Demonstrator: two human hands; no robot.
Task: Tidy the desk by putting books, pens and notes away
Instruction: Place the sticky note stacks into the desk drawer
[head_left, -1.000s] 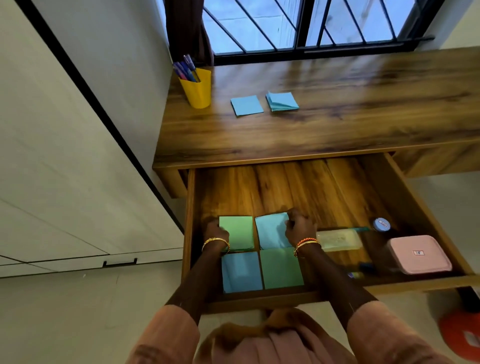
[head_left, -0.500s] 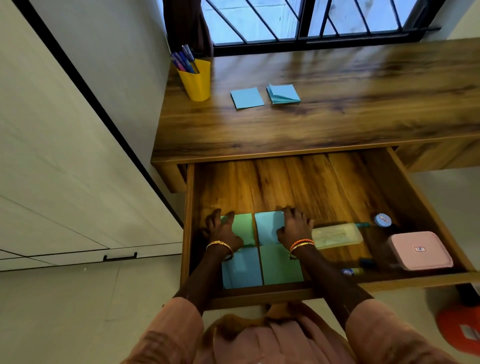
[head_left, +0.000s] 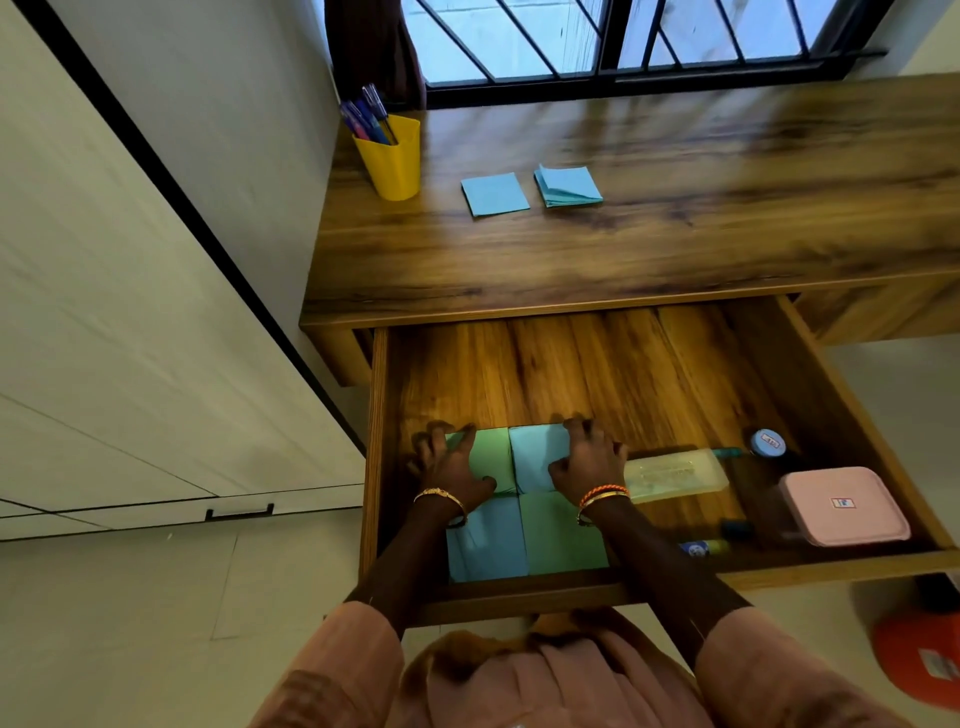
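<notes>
Square green and blue paper notes (head_left: 540, 457) lie four-square in the open wooden drawer (head_left: 649, 374), left hand (head_left: 451, 467) and right hand (head_left: 589, 460) spread flat pressing them; uneven pressure could skew the stacks.

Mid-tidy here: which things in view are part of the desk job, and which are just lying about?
Job things:
left hand on green pad
right hand on blue pad
front pads in drawer
two note stacks on desk
pens in yellow cup

Lying about:
pink box
clear case
small round tin
</notes>
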